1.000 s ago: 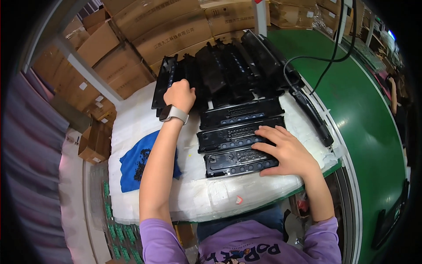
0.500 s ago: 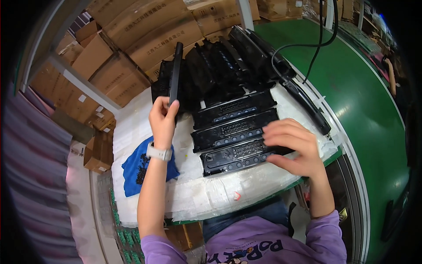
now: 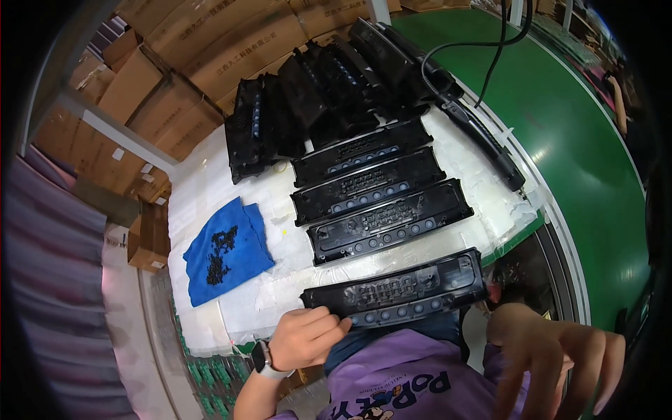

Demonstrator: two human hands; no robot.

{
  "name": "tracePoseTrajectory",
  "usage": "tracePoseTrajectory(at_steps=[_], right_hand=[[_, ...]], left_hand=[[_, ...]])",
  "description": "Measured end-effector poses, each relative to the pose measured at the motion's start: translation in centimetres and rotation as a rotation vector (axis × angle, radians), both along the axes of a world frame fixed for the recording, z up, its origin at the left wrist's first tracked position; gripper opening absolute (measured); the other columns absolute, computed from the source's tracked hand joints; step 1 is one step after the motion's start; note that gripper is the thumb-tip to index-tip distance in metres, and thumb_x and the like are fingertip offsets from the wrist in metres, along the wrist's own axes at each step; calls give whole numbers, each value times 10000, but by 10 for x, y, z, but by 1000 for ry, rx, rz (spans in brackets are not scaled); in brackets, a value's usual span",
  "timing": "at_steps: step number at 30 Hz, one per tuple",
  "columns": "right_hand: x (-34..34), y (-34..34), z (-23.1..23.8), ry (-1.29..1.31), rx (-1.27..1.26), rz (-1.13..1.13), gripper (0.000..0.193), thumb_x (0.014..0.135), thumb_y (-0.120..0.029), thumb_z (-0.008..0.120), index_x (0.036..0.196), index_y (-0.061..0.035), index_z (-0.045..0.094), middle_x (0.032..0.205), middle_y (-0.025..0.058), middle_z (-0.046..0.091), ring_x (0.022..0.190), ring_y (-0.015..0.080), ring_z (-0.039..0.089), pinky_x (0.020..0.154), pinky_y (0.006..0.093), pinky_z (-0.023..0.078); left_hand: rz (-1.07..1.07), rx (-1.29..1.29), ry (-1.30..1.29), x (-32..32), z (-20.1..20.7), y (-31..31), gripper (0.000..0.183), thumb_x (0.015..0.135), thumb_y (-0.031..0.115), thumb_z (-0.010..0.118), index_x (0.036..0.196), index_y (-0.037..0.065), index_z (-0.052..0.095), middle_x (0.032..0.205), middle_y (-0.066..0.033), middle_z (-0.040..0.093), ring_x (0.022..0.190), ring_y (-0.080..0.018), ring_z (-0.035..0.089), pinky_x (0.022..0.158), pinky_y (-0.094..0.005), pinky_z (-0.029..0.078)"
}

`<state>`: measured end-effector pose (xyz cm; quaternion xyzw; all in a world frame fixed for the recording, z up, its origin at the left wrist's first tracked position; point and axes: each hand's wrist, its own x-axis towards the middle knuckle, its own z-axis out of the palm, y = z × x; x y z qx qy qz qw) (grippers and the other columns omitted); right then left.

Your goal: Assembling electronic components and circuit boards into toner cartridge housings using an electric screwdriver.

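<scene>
My left hand (image 3: 308, 339), with a watch on its wrist, grips the left end of a long black plastic housing (image 3: 395, 283). This housing is held over the table's near edge. Its hollow inner side faces up, showing a grid of small cells and a row of round grey buttons. To its right and nearer me, my right hand (image 3: 556, 357) hangs off the housing, fingers apart and holding nothing visible. Beyond the held piece lie three similar black housings in a row: a near one (image 3: 388, 222), a middle one (image 3: 367, 185) and a far one (image 3: 360, 150).
A blue cloth (image 3: 248, 241) with many small black screw-like pieces (image 3: 222, 248) lies at left on the white-covered table (image 3: 203, 189). More black housings (image 3: 308, 91) crowd the back. A black electric screwdriver (image 3: 483, 143), with its cable, rests along the right edge. Cardboard boxes (image 3: 231, 63) are stacked behind.
My left hand has come down toward me, and the housing once held upright now lies level, inner side up. My right hand has moved off the row, down and right.
</scene>
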<state>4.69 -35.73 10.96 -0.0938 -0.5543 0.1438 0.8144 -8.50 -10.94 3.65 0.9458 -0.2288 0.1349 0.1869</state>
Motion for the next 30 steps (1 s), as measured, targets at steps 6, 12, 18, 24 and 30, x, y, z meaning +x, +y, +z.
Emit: tracePoseTrajectory(at_steps=[6,12,18,24,30], right_hand=[[15,9,-1,-86,22,206,307,806,-45,623,1082,-149,539,1030,70,557,840,214,612,635,298,502],[12,5,-11,-135,78,518,207,863,-132,565,1067,-125,536,973,120,573,815,236,621,609,316,492],[-11,63,-31,-555,1014,-3,80,827,-92,590,873,-78,526,823,154,541,620,245,535,540,374,446],[-61,96,-33,190,-381,739,205,801,-127,656,666,-68,515,799,158,523,596,220,503,547,345,428],[-102,119,-18,132,-437,885,264,803,-229,675,646,-52,557,654,97,508,533,169,468,461,282,386]], left_hand=[[74,88,13,23,-16,-14,250,630,41,586,879,21,604,680,-44,428,610,-173,482,466,-277,397],[197,-49,-11,35,-18,-25,268,606,73,697,857,43,609,670,-46,455,591,-203,472,482,-303,384],[266,-70,-253,38,-7,-38,349,618,145,741,918,25,611,807,-80,554,764,-240,558,602,-333,427],[710,-85,-484,-65,-26,-7,272,623,6,659,888,-11,600,858,-131,586,774,-299,573,678,-364,458],[1536,-146,-617,-196,-84,25,235,736,12,586,961,-17,528,910,-154,545,835,-314,530,748,-373,432]])
